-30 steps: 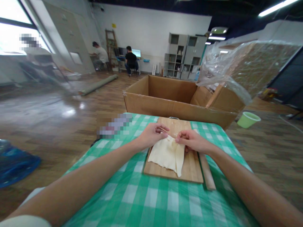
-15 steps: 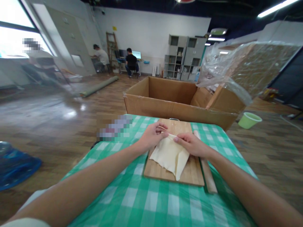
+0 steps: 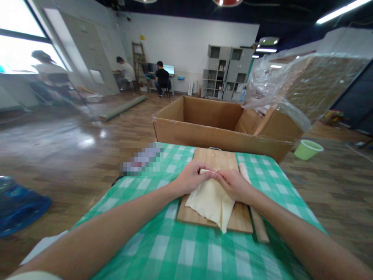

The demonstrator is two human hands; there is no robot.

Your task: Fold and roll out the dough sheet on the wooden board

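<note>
A thin, pale sheet of dough [image 3: 208,200] hangs from both hands over a wooden cutting board [image 3: 194,218], its lower corner reaching past the board's near edge. My left hand [image 3: 192,178] pinches the dough's top edge between thumb and fingers. Close against it, thumbs nearly touching, my right hand [image 3: 234,184] grips the same edge. A fold runs down the right part of the sheet. Partly under my right wrist, a wooden rolling pin [image 3: 259,225] lies along the board's right side.
A green checked tablecloth [image 3: 163,249] covers the table. Beyond stands a big cardboard box [image 3: 201,131], with a plastic-wrapped block [image 3: 317,77] to its right. A green bucket [image 3: 308,151] and a blue water bottle [image 3: 20,208] are on the floor. People sit farther back.
My hands have come together along the dough's top edge and moved slightly lower. The dough's lower corner has shifted down and to the right, past the board's edge.
</note>
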